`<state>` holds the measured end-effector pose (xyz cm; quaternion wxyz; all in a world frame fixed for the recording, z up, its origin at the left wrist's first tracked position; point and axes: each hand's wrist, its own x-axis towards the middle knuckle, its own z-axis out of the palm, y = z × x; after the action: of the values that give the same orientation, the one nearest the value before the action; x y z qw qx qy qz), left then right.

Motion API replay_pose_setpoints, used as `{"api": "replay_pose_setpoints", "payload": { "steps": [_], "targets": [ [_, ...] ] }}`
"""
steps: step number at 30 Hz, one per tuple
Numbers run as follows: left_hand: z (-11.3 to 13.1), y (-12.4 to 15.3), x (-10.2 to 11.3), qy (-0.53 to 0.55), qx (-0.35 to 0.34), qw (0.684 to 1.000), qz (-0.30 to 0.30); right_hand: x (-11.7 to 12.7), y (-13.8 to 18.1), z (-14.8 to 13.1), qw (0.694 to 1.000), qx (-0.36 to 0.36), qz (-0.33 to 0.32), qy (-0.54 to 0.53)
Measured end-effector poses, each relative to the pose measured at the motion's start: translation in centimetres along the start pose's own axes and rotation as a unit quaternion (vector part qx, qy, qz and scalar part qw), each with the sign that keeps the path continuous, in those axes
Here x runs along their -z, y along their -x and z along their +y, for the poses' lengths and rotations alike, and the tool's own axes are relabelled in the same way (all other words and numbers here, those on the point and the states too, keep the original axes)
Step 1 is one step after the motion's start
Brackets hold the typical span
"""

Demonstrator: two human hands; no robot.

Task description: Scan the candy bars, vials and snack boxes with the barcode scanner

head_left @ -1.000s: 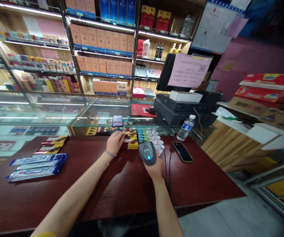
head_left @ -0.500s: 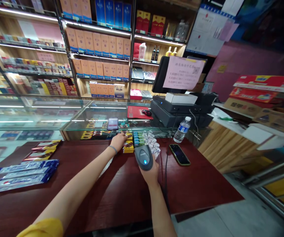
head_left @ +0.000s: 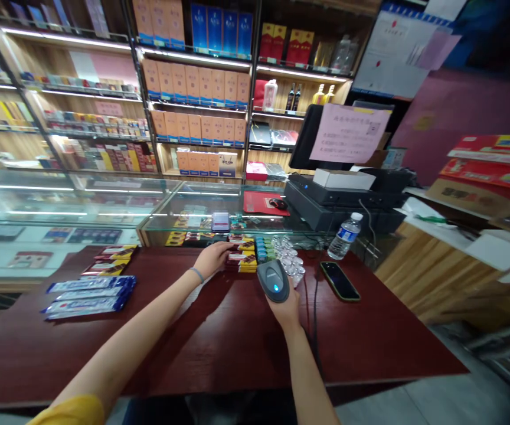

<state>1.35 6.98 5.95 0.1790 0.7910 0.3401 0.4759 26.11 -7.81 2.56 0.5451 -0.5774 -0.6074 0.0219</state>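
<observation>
My right hand is wrapped round a dark grey barcode scanner with a blue light, its head pointing away from me. My left hand, with a band on the wrist, has its fingers closed at the left end of brown-and-yellow chocolate bar packs. My palm hides part of that grip. Beside the packs, small blue and green packages stand in rows. Several clear round-topped containers sit just beyond the scanner.
Blue-and-white long packets and more chocolate packs lie on the left of the red-brown table. A phone, a water bottle and a cable are at the right. A glass counter stands behind.
The view has swung left, so everything sits further right. My left hand has shifted slightly left against the chocolate packs, showing more of their brown fronts. The scanner stays in my right hand.
</observation>
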Motion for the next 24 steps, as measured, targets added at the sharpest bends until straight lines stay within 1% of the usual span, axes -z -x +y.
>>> {"api": "replay_pose_setpoints", "payload": {
  "steps": [3, 6, 10, 13, 15, 18, 21, 24],
  "targets": [
    [-0.4, 3.1, 5.7, -0.028, 0.064, 0.997, 0.015, -1.0, 0.0, 0.2, 1.000, -0.012, -0.004, -0.003],
    [-2.1, 6.3, 12.1, -0.100, 0.115, 0.987, 0.039, -2.5, -0.3, -0.3, 0.999, -0.017, -0.014, -0.028],
    [-5.2, 10.3, 20.1, -0.214, 0.166, 0.960, 0.070, -4.9, -0.6, -2.3, 0.996, -0.011, -0.068, -0.051],
    [-7.2, 12.4, 24.9, -0.265, 0.188, 0.943, 0.072, -6.6, -0.5, -4.3, 0.994, -0.004, -0.104, -0.041],
    [-8.3, 13.2, 27.3, -0.288, 0.195, 0.936, 0.050, -7.6, -0.5, -5.5, 0.993, 0.005, -0.118, -0.026],
    [-10.1, 13.6, 30.0, -0.310, 0.207, 0.928, -0.002, -9.0, -0.6, -6.8, 0.988, 0.025, -0.152, -0.020],
    [-12.2, 13.5, 31.4, -0.331, 0.223, 0.916, -0.042, -10.0, -0.7, -7.7, 0.983, 0.041, -0.179, -0.028],
    [-14.3, 13.1, 32.1, -0.357, 0.227, 0.903, -0.078, -10.8, -0.5, -7.9, 0.982, 0.046, -0.179, -0.023]
  ]
}}
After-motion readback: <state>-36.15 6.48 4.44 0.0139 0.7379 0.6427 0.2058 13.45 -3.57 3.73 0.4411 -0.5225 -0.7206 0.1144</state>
